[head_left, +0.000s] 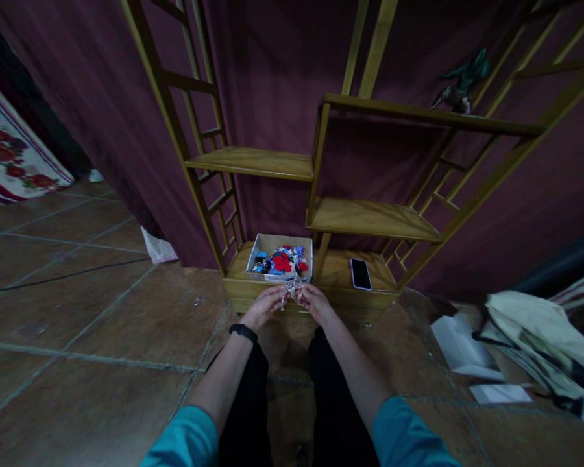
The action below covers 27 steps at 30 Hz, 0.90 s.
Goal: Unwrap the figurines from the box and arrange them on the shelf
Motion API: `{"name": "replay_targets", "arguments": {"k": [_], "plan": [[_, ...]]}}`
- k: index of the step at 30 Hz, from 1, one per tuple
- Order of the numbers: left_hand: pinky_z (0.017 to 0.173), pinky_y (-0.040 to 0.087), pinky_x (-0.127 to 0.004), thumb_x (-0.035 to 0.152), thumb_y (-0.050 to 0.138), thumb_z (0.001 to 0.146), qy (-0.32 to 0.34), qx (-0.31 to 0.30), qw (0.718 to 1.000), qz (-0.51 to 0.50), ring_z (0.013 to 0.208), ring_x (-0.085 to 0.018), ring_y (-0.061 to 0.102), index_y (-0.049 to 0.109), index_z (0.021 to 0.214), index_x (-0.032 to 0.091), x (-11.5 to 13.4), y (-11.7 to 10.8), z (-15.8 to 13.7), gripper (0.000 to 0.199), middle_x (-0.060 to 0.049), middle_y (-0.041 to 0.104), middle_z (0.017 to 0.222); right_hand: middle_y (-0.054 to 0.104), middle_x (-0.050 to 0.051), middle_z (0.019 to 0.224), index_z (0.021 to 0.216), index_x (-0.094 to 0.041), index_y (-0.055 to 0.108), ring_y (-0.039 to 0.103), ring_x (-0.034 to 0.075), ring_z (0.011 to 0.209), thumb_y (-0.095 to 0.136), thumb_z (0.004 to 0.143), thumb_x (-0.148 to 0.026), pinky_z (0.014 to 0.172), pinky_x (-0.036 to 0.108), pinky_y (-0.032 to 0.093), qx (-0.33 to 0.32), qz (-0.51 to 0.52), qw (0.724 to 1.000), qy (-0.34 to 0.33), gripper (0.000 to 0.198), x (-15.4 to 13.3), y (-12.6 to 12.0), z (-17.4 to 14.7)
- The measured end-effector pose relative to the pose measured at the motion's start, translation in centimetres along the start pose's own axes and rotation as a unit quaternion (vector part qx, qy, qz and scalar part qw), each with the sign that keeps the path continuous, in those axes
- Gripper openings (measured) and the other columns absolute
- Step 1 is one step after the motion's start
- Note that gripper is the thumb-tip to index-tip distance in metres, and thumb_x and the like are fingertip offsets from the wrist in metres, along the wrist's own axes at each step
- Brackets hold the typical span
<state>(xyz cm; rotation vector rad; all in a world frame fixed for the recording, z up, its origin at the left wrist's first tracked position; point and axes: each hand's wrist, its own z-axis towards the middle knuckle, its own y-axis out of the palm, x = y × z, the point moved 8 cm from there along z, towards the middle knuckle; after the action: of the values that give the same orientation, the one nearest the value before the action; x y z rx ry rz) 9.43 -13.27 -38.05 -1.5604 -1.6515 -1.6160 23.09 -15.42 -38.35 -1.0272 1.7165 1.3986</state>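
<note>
Between my two hands, in front of the low bottom shelf, is a small silvery figure (pixel 292 287) with thin limbs. My left hand (pixel 267 305) grips its left side, and a dark band circles that wrist. Fingers of my right hand (pixel 316 302) close on the other side of the same figure. Its finer details are too small to make out. Just beyond my fingers stands an open cardboard box (pixel 252 258), holding a jumble of red, blue and black small toys (pixel 281 261).
A wooden shelf unit (pixel 253 161) rises in front of me against a purple curtain (pixel 267 71). On its bottom board lies a phone (pixel 361 274). A green figurine (pixel 462 81) stands on the upper right shelf. White boxes (pixel 464 344) and a pale bag (pixel 540 324) lie at right.
</note>
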Motion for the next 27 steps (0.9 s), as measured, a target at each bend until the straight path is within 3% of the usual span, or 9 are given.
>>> {"name": "replay_targets", "arguments": {"k": [5, 10, 20, 27], "plan": [[0.066, 0.047, -0.021, 0.019, 0.076, 0.062, -0.005, -0.044, 0.999, 0.022, 0.07, -0.012, 0.063, 0.069, 0.09, 0.011, 0.0, 1.1, -0.1, 0.03, -0.011, 0.069, 0.09, 0.066, 0.001, 0.071, 0.079, -0.02, 0.065, 0.058, 0.011, 0.061, 0.075, 0.055, -0.046, 0.064, 0.026, 0.046, -0.02, -0.016, 0.999, 0.023, 0.037, 0.1, 0.6, -0.1], [0.065, 0.045, -0.021, 0.023, 0.077, 0.061, 0.002, -0.064, 0.997, 0.048, 0.069, -0.012, 0.062, 0.07, 0.089, 0.011, 0.1, 1.7, -0.1, 0.031, -0.01, 0.069, 0.085, 0.065, 0.001, 0.072, 0.08, -0.02, 0.065, 0.057, 0.01, 0.062, 0.074, 0.059, -0.044, 0.065, 0.024, 0.045, -0.056, -0.012, 0.998, 0.025, 0.034, 0.0, 1.3, -0.3], [0.059, 0.042, -0.02, 0.023, 0.077, 0.06, 0.022, -0.049, 0.996, 0.07, 0.061, -0.01, 0.059, 0.07, 0.08, 0.011, -0.1, 1.3, 0.4, 0.025, -0.008, 0.069, 0.075, 0.067, 0.001, 0.075, 0.093, -0.02, 0.066, 0.058, 0.009, 0.061, 0.074, 0.059, -0.041, 0.066, 0.025, 0.046, -0.037, -0.009, 0.999, 0.034, 0.041, 0.5, 1.2, -0.2], [0.062, 0.044, -0.02, 0.019, 0.076, 0.059, 0.023, -0.001, 0.998, 0.054, 0.064, -0.011, 0.06, 0.07, 0.081, 0.011, -0.6, 0.2, 1.0, 0.024, -0.007, 0.068, 0.077, 0.069, 0.002, 0.081, 0.092, -0.02, 0.066, 0.061, 0.011, 0.063, 0.074, 0.06, -0.04, 0.066, 0.026, 0.048, -0.024, -0.012, 0.999, 0.034, 0.039, 0.5, 0.9, -0.1]]}}
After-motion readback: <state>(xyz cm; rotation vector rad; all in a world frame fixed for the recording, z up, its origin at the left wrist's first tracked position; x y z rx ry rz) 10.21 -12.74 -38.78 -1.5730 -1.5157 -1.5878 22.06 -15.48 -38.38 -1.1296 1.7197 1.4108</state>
